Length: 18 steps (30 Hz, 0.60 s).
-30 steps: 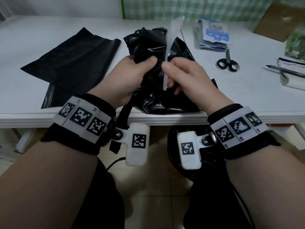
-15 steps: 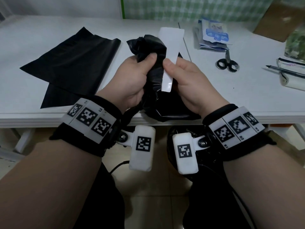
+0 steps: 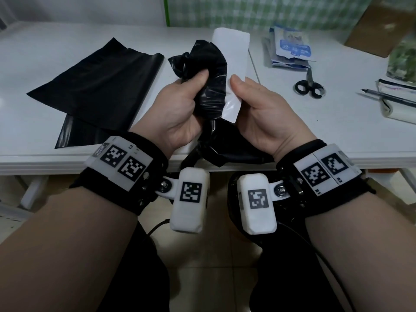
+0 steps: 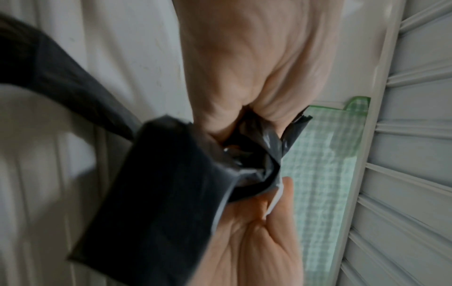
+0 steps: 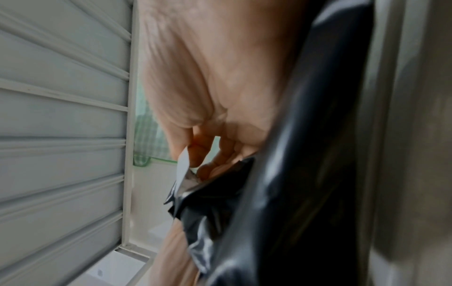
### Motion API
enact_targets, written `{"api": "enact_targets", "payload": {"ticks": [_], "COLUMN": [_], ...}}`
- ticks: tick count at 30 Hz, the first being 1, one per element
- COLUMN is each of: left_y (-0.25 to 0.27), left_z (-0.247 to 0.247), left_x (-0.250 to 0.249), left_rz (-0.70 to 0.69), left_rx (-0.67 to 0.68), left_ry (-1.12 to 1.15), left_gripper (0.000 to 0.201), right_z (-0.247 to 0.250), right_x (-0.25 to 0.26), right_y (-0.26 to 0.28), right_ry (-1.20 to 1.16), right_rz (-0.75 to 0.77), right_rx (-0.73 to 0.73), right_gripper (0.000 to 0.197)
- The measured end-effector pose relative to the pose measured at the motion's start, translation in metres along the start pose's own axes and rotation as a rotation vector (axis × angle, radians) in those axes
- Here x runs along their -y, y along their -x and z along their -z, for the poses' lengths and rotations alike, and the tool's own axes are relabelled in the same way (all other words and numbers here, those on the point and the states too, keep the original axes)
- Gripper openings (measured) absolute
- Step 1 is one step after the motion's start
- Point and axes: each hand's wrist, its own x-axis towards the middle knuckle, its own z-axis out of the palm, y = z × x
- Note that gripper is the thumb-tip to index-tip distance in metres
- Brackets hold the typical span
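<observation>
A crumpled black plastic bag (image 3: 208, 70) is held up over the table's front edge, its lower part hanging below my wrists. My left hand (image 3: 180, 104) grips its gathered top, thumb pressed on the plastic; the left wrist view shows the black bag (image 4: 257, 158) bunched in the fingers. A white strip of paper (image 3: 234, 64) stands upright beside the bag. My right hand (image 3: 254, 106) pinches the strip's lower part with the thumb on its front. The right wrist view shows the white strip (image 5: 183, 166) between thumb and finger, next to the black bag (image 5: 281, 193).
The white table (image 3: 337, 122) holds flat black plastic bags (image 3: 99, 86) at left. Black-handled scissors (image 3: 308, 86), blue-and-white packets (image 3: 290, 50), a pen (image 3: 387, 97) and a white pouch (image 3: 398, 109) lie at right. A brown board (image 3: 380, 25) is at far right.
The bag has been gathered into a tighter bunch and lifted nearer to me. The white strip turned from edge-on to face-on, and both hands drew slightly back toward the table edge.
</observation>
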Motion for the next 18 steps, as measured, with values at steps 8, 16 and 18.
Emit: {"api": "enact_targets", "payload": {"ticks": [8, 16, 18], "left_y": [-0.004, 0.003, 0.006], "left_z": [0.004, 0.011, 0.011], "left_x": [0.002, -0.003, -0.002], "left_rz": [0.009, 0.006, 0.012], "left_rx": [0.007, 0.066, 0.073], "left_ry": [0.002, -0.355, -0.523], "left_gripper": [0.045, 0.041, 0.032], "right_z": [0.0, 0.005, 0.007], "right_x": [0.004, 0.004, 0.004], "right_y": [0.0, 0.002, 0.002], "right_ry": [0.222, 0.456, 0.467], "right_rz": [0.016, 0.107, 0.124], "right_rx": [-0.052, -0.109, -0.13], "right_gripper": [0.056, 0.022, 0.031]}}
